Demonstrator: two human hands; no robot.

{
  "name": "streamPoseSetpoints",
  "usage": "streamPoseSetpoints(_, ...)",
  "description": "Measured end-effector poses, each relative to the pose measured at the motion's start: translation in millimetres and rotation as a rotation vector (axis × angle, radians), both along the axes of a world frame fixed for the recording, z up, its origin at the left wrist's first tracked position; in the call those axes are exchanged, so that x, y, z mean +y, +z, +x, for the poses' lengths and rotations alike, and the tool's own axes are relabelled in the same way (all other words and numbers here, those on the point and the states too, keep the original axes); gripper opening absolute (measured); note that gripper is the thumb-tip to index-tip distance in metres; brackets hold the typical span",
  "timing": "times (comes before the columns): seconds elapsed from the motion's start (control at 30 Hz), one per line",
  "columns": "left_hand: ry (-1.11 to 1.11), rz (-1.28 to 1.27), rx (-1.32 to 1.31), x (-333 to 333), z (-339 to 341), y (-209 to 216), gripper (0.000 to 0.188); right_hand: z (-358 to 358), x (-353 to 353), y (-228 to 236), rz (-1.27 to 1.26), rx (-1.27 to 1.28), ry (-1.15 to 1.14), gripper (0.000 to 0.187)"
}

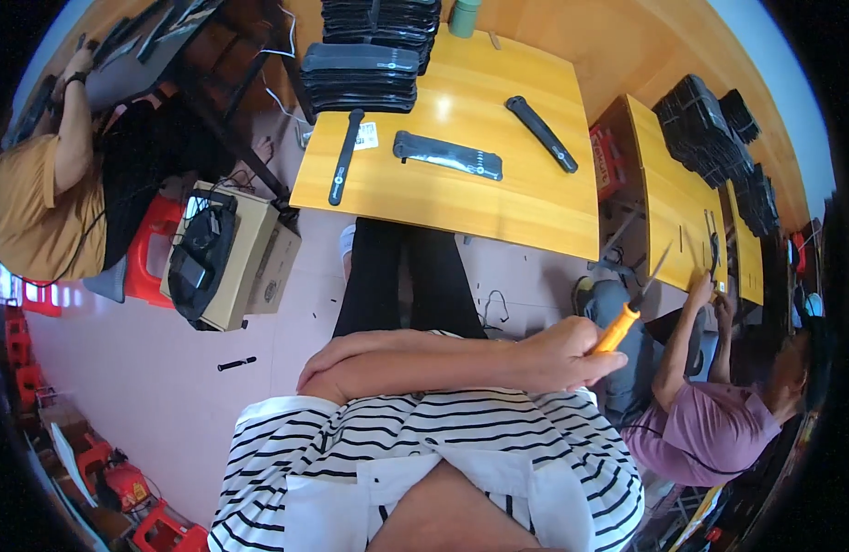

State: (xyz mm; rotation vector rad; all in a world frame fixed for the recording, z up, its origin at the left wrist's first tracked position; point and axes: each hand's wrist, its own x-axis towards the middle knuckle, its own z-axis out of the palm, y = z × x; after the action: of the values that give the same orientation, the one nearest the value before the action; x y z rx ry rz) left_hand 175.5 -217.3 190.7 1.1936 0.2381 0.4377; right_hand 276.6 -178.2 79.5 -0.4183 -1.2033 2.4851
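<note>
My arms are folded across my striped shirt. At the right, my left hand (567, 354) is closed round an orange-handled tool (617, 329). Its thin pointed shaft tilts up and away to the right; whether it is a screwdriver cannot be told. My right hand (328, 361) lies over my left forearm near the elbow and holds no tool. Beyond my arms, on the yellow table (443, 207), a long black strip (346, 158) lies left. A wider flat black piece (447, 155) with a shiny front lies mid-table, and another black strip (541, 134) slants at right.
Stacked flat black packs (362, 78) stand at the table's far left, with a green container (464, 18) behind. A cardboard box (249, 262) sits on the left floor. At a second table (668, 189) right, a person (705, 414) works by hand. Another person (51, 198) works left.
</note>
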Motion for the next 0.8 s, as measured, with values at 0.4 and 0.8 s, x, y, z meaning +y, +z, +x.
streamPoseSetpoints(0.4,0.308,-0.103,0.229,8.4,-123.8,-45.3,0.034,-71.7,-6.9,40.1,-0.309,-0.208,-0.296,0.061)
streamPoseSetpoints(0.8,0.035,0.668,0.544,25.7,-129.8,-19.6,0.027,-49.8,14.4,54.8,0.171,0.053,-0.69,0.041)
